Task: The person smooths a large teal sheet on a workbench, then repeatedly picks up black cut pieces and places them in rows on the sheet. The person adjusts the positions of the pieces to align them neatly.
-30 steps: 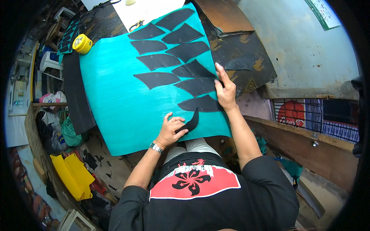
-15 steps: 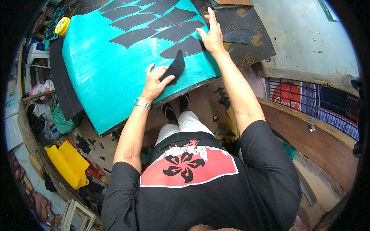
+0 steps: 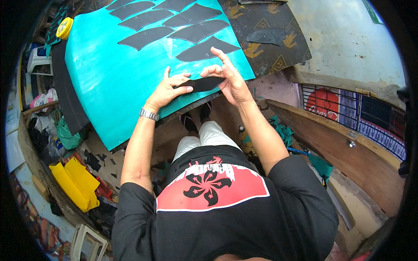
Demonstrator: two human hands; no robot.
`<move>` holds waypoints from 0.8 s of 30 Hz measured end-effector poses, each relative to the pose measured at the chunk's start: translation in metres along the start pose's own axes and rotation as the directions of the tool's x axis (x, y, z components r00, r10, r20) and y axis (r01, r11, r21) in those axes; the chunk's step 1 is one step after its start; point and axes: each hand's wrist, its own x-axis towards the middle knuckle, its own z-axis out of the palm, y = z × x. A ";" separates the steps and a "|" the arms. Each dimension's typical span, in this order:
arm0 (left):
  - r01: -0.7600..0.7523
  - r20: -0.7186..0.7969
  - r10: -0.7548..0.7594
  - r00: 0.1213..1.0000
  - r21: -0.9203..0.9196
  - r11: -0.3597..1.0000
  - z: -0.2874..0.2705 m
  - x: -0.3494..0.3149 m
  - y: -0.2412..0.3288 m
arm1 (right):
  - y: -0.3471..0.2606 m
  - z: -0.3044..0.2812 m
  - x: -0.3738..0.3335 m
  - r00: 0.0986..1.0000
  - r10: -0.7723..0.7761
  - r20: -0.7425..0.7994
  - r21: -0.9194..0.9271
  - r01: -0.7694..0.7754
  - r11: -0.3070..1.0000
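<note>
Between my hands, above the near edge of the teal sheet [image 3: 102,91], is a black leaf-shaped flat piece [image 3: 201,84]. My left hand [image 3: 167,90] pinches its left end, thumb on top. At the other end, the fingers and thumb of my right hand [image 3: 234,85] close on the tip, with the index finger raised. Several black pieces of like shape lie in rows on the sheet with pale outlines around them; the nearest one [image 3: 204,50] is just beyond my hands.
Under the teal sheet's right side lies a dark patterned sheet [image 3: 300,41] bearing a loose dark curved piece [image 3: 266,37]. A yellow round container [image 3: 64,28] sits at the far left. A yellow folded sheet [image 3: 75,185] and bags are lower left. A wooden board [image 3: 331,139] stands to the right.
My right hand has come down and left from the far edge of the sheet and taken hold of the piece's right end. The piece has turned from upright to nearly level.
</note>
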 end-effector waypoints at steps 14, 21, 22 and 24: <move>0.012 -0.118 0.002 0.993 0.124 0.992 0.005 0.005 0.020 | -0.084 0.017 -0.012 0.889 -0.367 -0.275 -0.425 0.230 0.876; -0.021 -0.347 0.059 0.936 0.112 0.993 0.020 0.021 0.032 | -0.067 0.009 -0.010 0.950 -0.283 -0.129 -0.294 0.236 0.926; -0.044 -0.319 0.104 0.942 0.189 0.981 0.022 0.022 0.032 | -0.066 0.010 -0.012 0.955 -0.255 -0.153 -0.259 0.210 0.943; -0.082 -0.293 0.148 0.945 0.228 0.970 0.022 0.022 0.030 | -0.065 0.009 -0.014 0.962 -0.224 -0.157 -0.195 0.192 0.962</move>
